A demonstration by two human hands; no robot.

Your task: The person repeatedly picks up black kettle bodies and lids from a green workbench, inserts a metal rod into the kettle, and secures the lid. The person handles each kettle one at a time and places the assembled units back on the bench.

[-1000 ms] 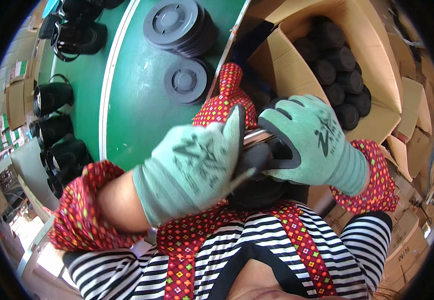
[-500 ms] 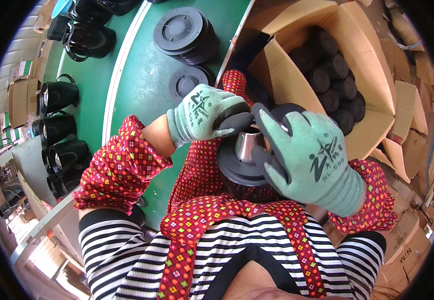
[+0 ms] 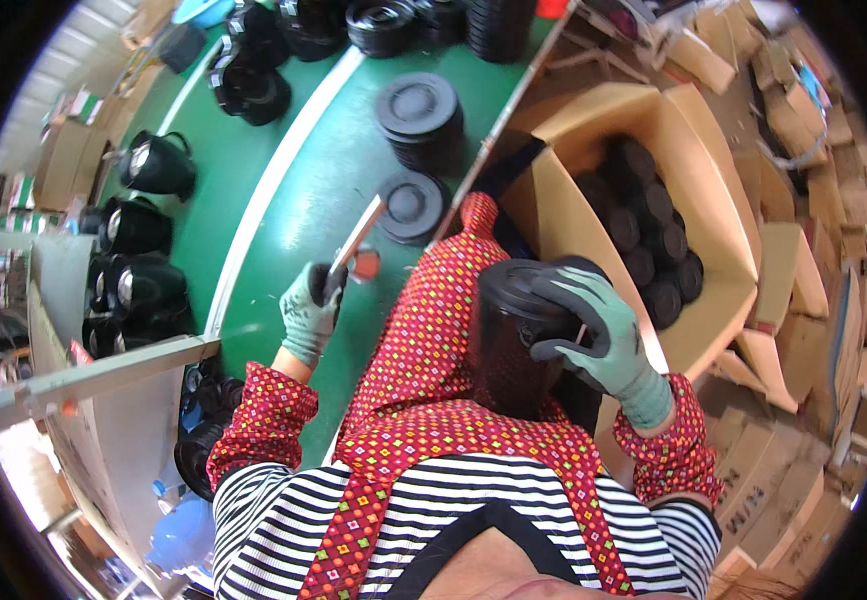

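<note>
My left hand (image 3: 312, 315) is out over the green table, closed round a flat, pale strip-like tool (image 3: 359, 235) that points up and away. A small reddish round piece (image 3: 365, 265) shows beside this tool; whether it is attached I cannot tell. On my lap, against the red patterned apron (image 3: 424, 330), a black cylindrical canister (image 3: 514, 365) stands slightly tilted. Curved over its top edge is my right hand (image 3: 599, 335), fingers on the black lid and thumb against the side. Motion blurs the canister somewhat. Both hands wear green gloves with dark fingertips.
Stacked black discs (image 3: 419, 120) and a lower disc stack (image 3: 412, 207) stand on the green table (image 3: 294, 230). Black jugs (image 3: 157, 165) line its left side. An open cardboard box (image 3: 584, 210) holding several black cylinders is at the right, with flattened cartons (image 3: 754, 480) nearby.
My left hand has moved left, away from the canister, and now holds the strip-like tool. My right hand has shifted onto the lid's edge. The silver cone on top is no longer visible.
</note>
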